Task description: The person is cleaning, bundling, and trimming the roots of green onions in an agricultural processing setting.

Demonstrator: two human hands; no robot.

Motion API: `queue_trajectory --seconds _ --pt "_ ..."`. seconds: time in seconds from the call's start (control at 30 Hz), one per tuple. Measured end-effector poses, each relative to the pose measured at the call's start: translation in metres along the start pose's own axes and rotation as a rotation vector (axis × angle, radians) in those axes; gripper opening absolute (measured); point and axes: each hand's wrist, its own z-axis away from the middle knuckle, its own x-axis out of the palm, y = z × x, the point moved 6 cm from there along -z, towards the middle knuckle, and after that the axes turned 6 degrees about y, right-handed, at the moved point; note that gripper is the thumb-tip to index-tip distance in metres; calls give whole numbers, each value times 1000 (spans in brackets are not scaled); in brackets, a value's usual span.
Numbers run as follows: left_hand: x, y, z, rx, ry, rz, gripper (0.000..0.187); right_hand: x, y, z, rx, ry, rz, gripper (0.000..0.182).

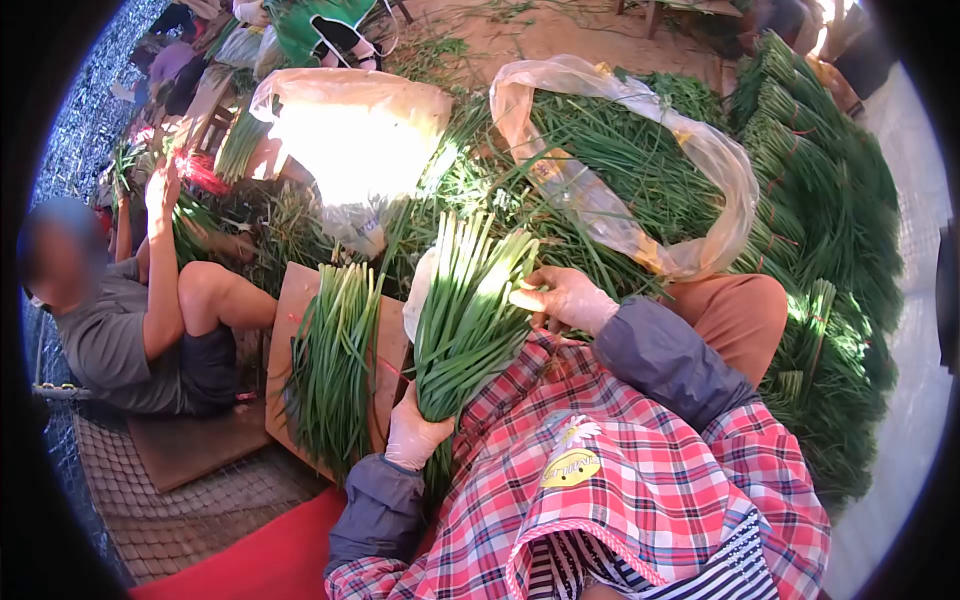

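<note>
A bunch of garlic chives (470, 320) lies slanted in front of my chest, its pale cut stem ends pointing up and away. My left hand (415, 435), in a thin pale glove, is wrapped round the leafy lower part. At the upper right side of the bunch is my right hand (565, 300), also gloved, its curled thumb and fingers closed on the edge stems. A second pile of garlic chives (335, 360) rests on a wooden board (285, 400) just to the left. Something whitish (418, 295) shows partly behind the held bunch.
Loose chives surround a rolled clear plastic bag (720, 170) ahead. Another plastic sheet (360, 120) glares in sunlight. Tied bundles (820, 200) are stacked along the right. A co-worker (130, 310) sits at left, hand raised near red ties (200, 172). Another person (320, 30) is at the far side.
</note>
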Motion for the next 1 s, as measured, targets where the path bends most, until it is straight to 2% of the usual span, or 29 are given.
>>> queue_trajectory --seconds 0.03,0.2,0.3,0.4,0.43,0.53,0.63,0.67,0.77,0.8,0.9,0.97,1.0 --pt "-1 1 1 13 6 -53 52 6 0 0 35 -47 -16 60" --pt "-3 8 1 47 19 -249 53 25 -9 -7 -97 -93 159 30" --pt "-7 8 2 13 -32 -265 55 26 -7 -15 -108 -165 56 26" --pt "-2 -11 3 -96 -95 159 60 -2 -7 -25 -108 -57 -85 17" --pt "-1 -16 2 -95 -117 174 61 -15 -7 -30 -128 -14 -129 16" --pt "-2 -25 -2 -106 -184 205 63 -21 2 -40 -89 -149 -76 18" --pt "0 -28 -3 -154 -217 242 61 -22 -5 -40 -121 -184 300 22" --pt "0 -25 -2 -167 -219 268 60 -22 -6 -48 -276 -216 477 28" --pt "-1 -25 -4 -201 -227 277 58 -22 -17 -52 -664 -27 593 27" --pt "-1 -25 -4 -211 -231 267 57 -21 -15 -55 -697 92 645 26" --pt "-2 -35 -3 -300 -264 282 51 -32 -20 -53 -511 276 511 23" --pt "-2 -38 -4 -321 -287 287 49 -65 -4 -66 -504 434 206 19" --pt "-2 -40 -4 -330 -297 290 48 -91 13 -82 -529 534 154 17"
